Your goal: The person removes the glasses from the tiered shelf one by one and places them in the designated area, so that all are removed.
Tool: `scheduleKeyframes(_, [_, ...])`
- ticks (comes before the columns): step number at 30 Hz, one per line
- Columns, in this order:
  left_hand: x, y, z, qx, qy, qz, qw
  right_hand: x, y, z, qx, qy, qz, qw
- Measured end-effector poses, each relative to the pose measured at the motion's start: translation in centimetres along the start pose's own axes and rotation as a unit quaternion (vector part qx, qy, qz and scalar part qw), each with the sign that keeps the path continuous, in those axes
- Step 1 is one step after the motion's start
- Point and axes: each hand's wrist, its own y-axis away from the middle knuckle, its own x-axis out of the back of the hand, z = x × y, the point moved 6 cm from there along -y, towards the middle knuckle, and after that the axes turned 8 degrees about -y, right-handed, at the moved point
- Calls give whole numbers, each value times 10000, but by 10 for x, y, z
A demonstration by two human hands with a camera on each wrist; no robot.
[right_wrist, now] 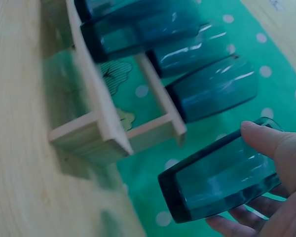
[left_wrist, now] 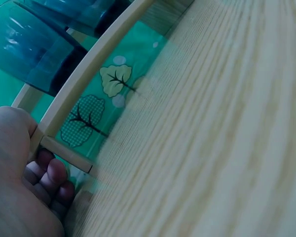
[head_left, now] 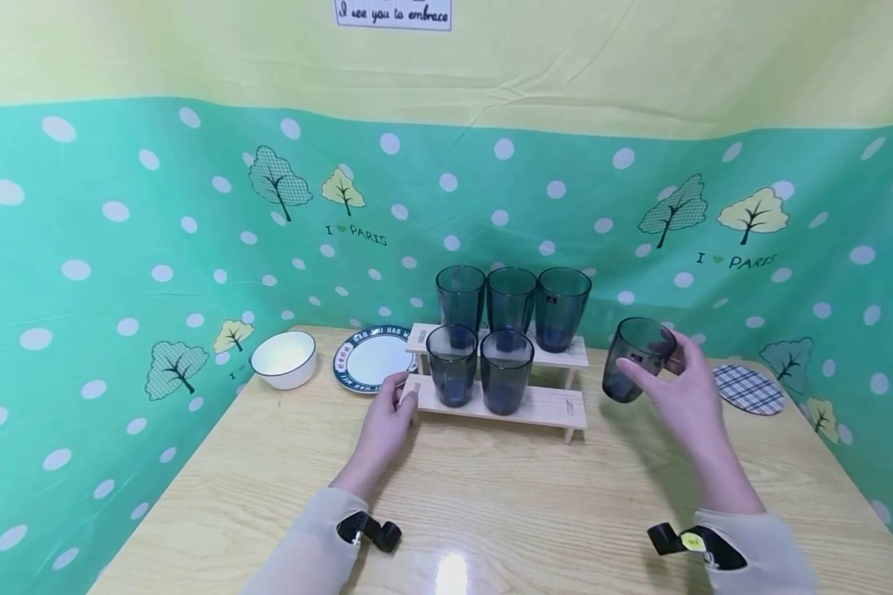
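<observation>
Meanwhile right hand (head_left: 685, 388) holds tumbler (head_left: 635, 359) beside rack (head_left: 543, 406).

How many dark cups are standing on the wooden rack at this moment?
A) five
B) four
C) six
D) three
A: the wooden rack carries three cups on its upper step and two on its lower step, while the right hand holds a sixth cup off to the side.

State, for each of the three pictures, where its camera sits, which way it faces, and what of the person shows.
Head: worn high, looking forward and down at the table; both hands and sleeves show.
Left wrist: low by the left hand, facing the wooden rack.
Right wrist: beside the right hand, facing its held tumbler.
Shared: every view shows the rack and its tumblers.
</observation>
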Motion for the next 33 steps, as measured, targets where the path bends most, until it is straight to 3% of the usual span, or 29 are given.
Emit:
scheduleKeyframes(7, [0,1,0,-270,-51,122,9995,-4,-9,27,-176,16,39,9998])
scheduleKeyframes(17, [-2,-1,-2,6,35,-14,10000,-11,-15,46,-288,23,-147,9995])
scheduleKeyframes(33, [-1,-2,-4,-34,-18,-5,10000,-16,-16,56,-300,-7,-262,9992])
